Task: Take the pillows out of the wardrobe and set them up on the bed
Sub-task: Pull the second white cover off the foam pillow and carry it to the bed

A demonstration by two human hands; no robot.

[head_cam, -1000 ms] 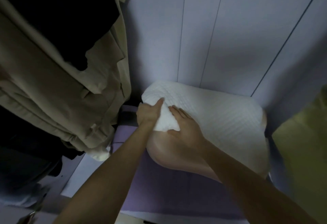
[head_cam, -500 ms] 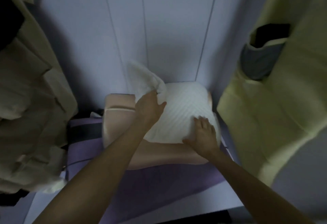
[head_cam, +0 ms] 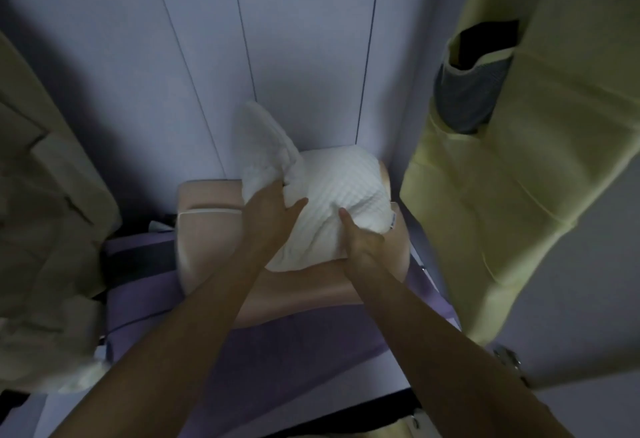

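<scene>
Left hand (head_cam: 268, 216) grips the white pillow (head_cam: 341, 202) at its raised left corner; right hand (head_cam: 360, 240) pinches its near edge. The pillow lies on a peach pillow (head_cam: 204, 226) against the wardrobe's far wall, hemmed by a yellow garment (head_cam: 519, 195) right, beige clothes (head_cam: 45, 212) left.

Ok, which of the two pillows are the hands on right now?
The white textured pillow on top. The left hand grips its raised corner and the right hand its front edge. The smooth beige pillow lies beneath it, unheld.
</scene>
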